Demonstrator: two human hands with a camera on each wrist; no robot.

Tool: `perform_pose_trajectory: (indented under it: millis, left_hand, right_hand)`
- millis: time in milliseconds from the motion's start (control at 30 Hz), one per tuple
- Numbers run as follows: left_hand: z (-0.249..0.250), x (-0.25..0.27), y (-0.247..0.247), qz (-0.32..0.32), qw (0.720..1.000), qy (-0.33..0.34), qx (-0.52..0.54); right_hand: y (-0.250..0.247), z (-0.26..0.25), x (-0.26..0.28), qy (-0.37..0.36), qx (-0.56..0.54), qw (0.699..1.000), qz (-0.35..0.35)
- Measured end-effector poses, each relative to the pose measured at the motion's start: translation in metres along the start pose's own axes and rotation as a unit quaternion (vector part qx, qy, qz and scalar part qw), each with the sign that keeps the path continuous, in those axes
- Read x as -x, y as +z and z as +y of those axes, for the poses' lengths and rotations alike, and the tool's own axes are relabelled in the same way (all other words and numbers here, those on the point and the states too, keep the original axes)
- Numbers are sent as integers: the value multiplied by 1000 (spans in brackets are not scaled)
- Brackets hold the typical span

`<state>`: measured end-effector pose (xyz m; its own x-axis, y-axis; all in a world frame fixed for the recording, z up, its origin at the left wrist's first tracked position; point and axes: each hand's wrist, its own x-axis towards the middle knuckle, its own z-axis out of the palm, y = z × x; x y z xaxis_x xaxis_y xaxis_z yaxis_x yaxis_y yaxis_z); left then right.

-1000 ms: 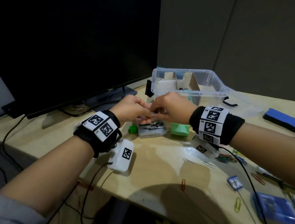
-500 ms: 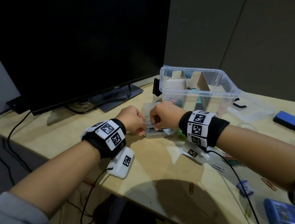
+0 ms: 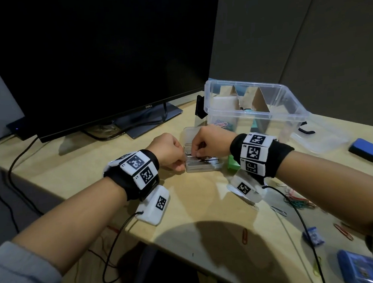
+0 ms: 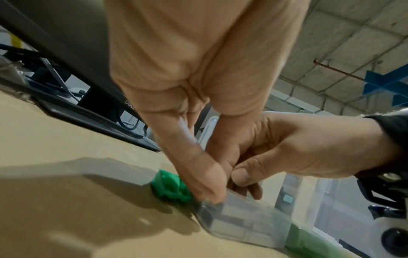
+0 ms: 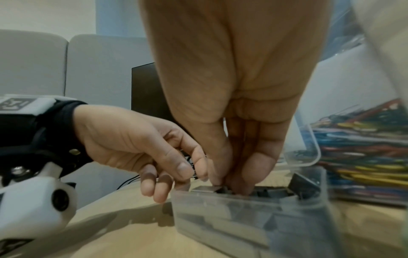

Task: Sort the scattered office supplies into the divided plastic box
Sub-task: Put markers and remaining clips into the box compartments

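Both hands are working at the small clear case on the bench: right hand fingers are reaching inside, pinching its dark contents; left hand fingers are gripping its near-left edge.

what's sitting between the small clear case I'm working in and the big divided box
Nothing sits between them: in the right wrist view the small clear case, its hinged lid raised, stands right against the divided plastic box.

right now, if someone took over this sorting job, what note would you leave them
Left hand: fingers curled at the left end of the small clear case on the desk; grip unclear.
Right hand: fingers reach into the open case among the dark metal pieces.
Divided box stands behind, open, coloured paper clips already in one compartment.
Left: case, green piece, loose clips, blue packs at right.
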<state>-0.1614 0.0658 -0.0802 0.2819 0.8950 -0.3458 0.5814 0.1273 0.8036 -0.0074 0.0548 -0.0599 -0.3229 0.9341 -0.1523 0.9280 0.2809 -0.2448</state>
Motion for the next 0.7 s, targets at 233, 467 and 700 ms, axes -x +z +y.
perform_pose_trajectory:
  millis: [233, 467, 700]
  left_hand:
    - [1, -1, 2, 7, 1000, -1, -4]
    - [3, 2, 6, 78, 992, 45, -90]
    - [24, 13, 35, 68, 969, 214, -104]
  right_hand:
    - [4, -1, 2, -18, 14, 1000, -9]
    - [-4, 7, 16, -6, -9, 1000, 24]
    - [-31, 42, 76, 44, 16, 998, 53]
